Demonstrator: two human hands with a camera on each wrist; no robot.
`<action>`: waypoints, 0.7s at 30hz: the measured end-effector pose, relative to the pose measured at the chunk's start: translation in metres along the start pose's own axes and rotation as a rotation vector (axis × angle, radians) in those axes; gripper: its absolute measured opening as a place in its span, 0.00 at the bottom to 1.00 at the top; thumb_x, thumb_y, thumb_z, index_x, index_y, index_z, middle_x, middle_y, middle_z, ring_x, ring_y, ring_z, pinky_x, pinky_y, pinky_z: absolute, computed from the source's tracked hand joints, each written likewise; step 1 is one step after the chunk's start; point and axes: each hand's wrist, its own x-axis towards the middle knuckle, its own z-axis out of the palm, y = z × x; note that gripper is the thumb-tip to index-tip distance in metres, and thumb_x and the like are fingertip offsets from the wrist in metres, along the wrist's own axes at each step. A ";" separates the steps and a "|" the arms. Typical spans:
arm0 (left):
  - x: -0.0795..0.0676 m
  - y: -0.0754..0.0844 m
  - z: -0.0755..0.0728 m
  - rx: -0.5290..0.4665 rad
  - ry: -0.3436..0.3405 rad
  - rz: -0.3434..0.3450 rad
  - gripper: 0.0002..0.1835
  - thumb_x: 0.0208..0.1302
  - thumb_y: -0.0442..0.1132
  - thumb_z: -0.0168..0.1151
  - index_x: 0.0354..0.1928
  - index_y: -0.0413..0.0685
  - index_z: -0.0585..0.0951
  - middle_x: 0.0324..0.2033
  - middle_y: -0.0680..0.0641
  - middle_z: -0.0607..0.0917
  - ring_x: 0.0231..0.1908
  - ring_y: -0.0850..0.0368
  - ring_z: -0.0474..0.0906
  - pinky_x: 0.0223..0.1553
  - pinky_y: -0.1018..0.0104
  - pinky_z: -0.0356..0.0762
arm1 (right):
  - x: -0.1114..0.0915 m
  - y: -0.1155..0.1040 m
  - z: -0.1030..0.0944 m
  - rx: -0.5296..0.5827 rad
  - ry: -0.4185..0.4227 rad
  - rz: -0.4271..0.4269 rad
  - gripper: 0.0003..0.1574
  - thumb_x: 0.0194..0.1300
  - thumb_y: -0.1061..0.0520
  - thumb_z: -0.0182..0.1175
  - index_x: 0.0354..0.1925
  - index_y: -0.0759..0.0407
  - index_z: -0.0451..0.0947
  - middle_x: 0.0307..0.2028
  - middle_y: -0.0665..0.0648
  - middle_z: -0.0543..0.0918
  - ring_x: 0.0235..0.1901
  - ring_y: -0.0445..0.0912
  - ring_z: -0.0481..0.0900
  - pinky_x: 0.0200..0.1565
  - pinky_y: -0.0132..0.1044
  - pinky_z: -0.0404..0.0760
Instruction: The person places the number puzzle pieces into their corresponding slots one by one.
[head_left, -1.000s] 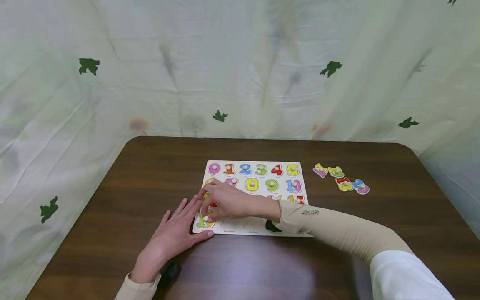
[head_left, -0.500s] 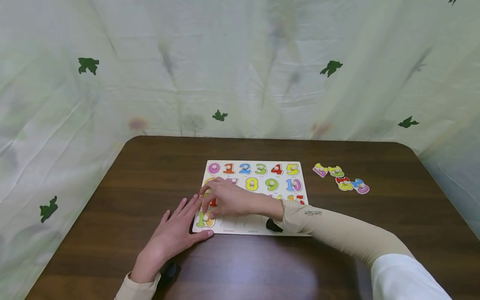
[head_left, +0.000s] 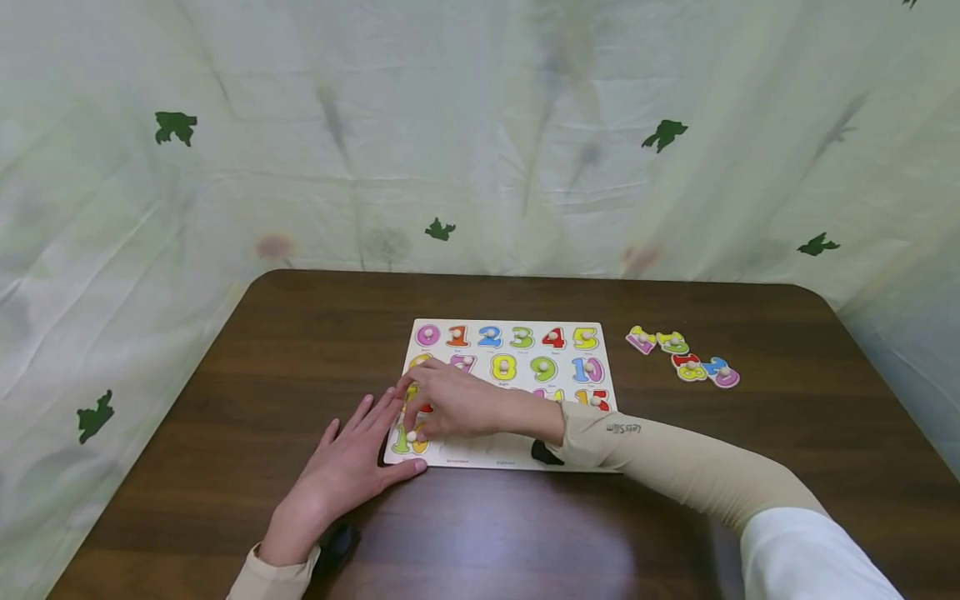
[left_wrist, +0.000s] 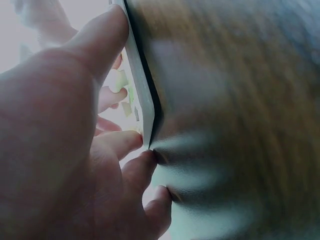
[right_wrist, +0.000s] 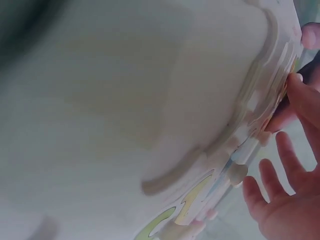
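A white wooden number puzzle board (head_left: 480,457) lies on the table in the head view. My right hand (head_left: 461,402) reaches over its lower left part, thumb and index finger at the white knob of the green-and-yellow number 16 puzzle piece (head_left: 402,443), which they appear to pinch. In the right wrist view the other fingers (right_wrist: 270,177) of that hand spread loosely away from the board. My left hand (head_left: 348,467) rests at the board's left edge with straight fingers, thumb on its lower left corner. The right hand covers part of the second and third rows.
Several loose number pieces, among them a red-and-yellow number 18 piece (head_left: 689,368) and a blue-and-purple piece (head_left: 722,373), lie right of the board on the brown table (head_left: 787,417). A pale patterned cloth (head_left: 480,142) hangs behind the table.
My right thumb and index finger shift slightly at the number 16 piece, lifting a little and then coming down again. The left hand and the loose pieces stay in place.
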 end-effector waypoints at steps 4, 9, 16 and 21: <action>0.001 0.001 0.000 0.000 0.005 0.002 0.55 0.55 0.74 0.59 0.77 0.52 0.56 0.76 0.46 0.55 0.73 0.39 0.48 0.62 0.26 0.46 | -0.001 0.001 0.000 -0.007 0.017 0.004 0.04 0.61 0.52 0.70 0.37 0.42 0.88 0.56 0.47 0.75 0.60 0.43 0.63 0.59 0.32 0.65; 0.001 0.002 0.000 -0.004 0.009 0.004 0.54 0.55 0.73 0.60 0.77 0.52 0.56 0.75 0.45 0.56 0.73 0.38 0.49 0.62 0.26 0.46 | -0.005 0.004 -0.002 -0.002 0.025 0.019 0.06 0.61 0.54 0.70 0.38 0.42 0.88 0.57 0.47 0.75 0.60 0.45 0.65 0.61 0.39 0.64; 0.000 0.001 0.000 -0.004 0.003 -0.001 0.54 0.56 0.73 0.60 0.77 0.49 0.57 0.75 0.45 0.56 0.73 0.38 0.49 0.63 0.26 0.46 | -0.018 0.014 -0.015 0.082 0.082 0.067 0.07 0.62 0.56 0.69 0.39 0.43 0.88 0.59 0.49 0.75 0.61 0.46 0.65 0.63 0.38 0.62; 0.001 0.001 0.001 -0.008 -0.005 -0.006 0.55 0.55 0.73 0.60 0.77 0.49 0.56 0.75 0.45 0.55 0.73 0.38 0.48 0.63 0.26 0.45 | -0.037 0.023 -0.029 0.141 0.152 0.113 0.08 0.61 0.56 0.71 0.40 0.46 0.88 0.60 0.52 0.75 0.62 0.50 0.66 0.63 0.42 0.63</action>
